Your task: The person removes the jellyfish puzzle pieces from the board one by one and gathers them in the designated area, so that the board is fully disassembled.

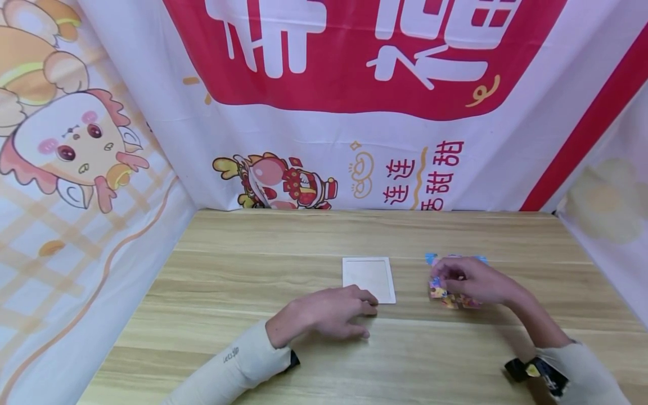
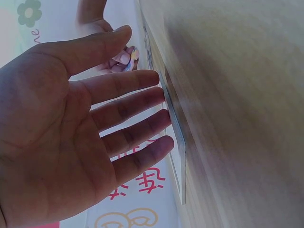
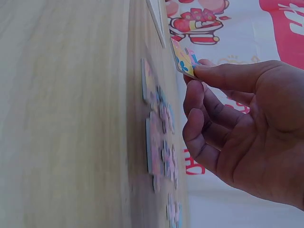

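Note:
A jigsaw piece point(image 3: 182, 56), yellow and pink with blue marks, is pinched between the thumb and fingers of my right hand point(image 1: 473, 279). It is held above the table in the right wrist view. Beneath and around that hand lie several loose jigsaw pieces point(image 3: 154, 147), partly covered by it in the head view. My left hand point(image 1: 336, 312) has its fingers extended, with the fingertips at the near edge of a flat white puzzle frame point(image 1: 368, 278). The left palm point(image 2: 57, 128) holds nothing; whether the fingertips touch the frame is hard to tell.
The wooden table point(image 1: 243, 264) carries the frame near its middle and the pieces to the right. A printed red and white cloth point(image 1: 324, 126) hangs behind it, and a patterned cloth point(image 1: 76, 236) hangs along the left side.

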{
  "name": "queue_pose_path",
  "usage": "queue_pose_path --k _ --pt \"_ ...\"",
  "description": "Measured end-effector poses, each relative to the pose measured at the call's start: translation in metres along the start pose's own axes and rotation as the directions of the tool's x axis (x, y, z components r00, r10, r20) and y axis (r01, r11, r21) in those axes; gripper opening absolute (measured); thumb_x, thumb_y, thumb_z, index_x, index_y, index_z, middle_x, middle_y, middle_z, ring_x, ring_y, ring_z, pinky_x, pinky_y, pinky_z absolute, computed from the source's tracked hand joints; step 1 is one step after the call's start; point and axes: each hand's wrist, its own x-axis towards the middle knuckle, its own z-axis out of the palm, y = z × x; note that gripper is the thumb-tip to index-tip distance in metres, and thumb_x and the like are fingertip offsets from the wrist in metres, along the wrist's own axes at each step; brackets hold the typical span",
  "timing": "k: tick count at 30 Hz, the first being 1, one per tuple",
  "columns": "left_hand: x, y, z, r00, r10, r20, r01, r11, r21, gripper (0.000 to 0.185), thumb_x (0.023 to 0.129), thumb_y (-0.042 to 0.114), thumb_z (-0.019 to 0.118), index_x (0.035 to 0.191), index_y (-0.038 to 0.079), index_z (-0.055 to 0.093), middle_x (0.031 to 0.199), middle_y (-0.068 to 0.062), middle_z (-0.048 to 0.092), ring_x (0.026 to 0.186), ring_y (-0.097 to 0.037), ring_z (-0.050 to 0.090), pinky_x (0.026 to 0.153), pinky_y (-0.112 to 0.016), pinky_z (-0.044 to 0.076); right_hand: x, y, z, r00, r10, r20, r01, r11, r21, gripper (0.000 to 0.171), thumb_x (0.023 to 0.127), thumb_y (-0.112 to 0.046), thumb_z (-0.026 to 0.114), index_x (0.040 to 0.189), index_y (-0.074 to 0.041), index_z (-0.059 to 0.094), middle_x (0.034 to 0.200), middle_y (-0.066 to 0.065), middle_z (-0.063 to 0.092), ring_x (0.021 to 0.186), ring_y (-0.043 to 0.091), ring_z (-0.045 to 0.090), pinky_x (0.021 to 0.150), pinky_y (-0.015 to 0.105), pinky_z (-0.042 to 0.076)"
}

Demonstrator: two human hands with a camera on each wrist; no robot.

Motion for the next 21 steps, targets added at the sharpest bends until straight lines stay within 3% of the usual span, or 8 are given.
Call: queue_pose_path --k 5,12,21 --pt "-0.001 0.000 -0.001 1.000 0.005 -0.003 -0.005 1.000 0.006 0.052 0.106 0.044 0.066 0.151 0.018 0.064 0.163 0.003 0.052 0.151 -0.015 0.048 0.125 -0.034 0.045 -0.006 0.008 -0.003 1.000 0.016 0.000 -0.016 1.000 -0.009 0.014 0.107 -0.014 0.066 0.120 -0.013 0.071 0.105 0.001 0.070 0.091 0.011 0.061 0.077 0.024 0.056" --pt "0.000 0.000 -0.002 1.000 0.005 0.004 -0.005 1.000 0.004 0.051 0.107 0.044 0.066 0.151 0.019 0.063 0.163 0.003 0.052 0.151 -0.015 0.048 0.125 -0.034 0.045 -0.016 0.014 -0.010 1.000 0.006 -0.006 -0.006 1.000 0.015 0.019 0.107 -0.010 0.063 0.124 -0.007 0.071 0.103 0.005 0.069 0.083 0.013 0.060 0.067 0.025 0.054" --pt "0.000 0.001 -0.003 1.000 -0.001 0.001 0.001 1.000 0.004 0.051 0.106 0.044 0.066 0.151 0.018 0.064 0.163 0.003 0.053 0.151 -0.015 0.049 0.125 -0.034 0.045 -0.029 0.028 -0.020 0.999 0.025 -0.021 -0.025 0.999 0.026 0.017 0.107 -0.010 0.063 0.122 -0.008 0.073 0.098 0.006 0.067 0.083 0.012 0.059 0.067 0.025 0.052"
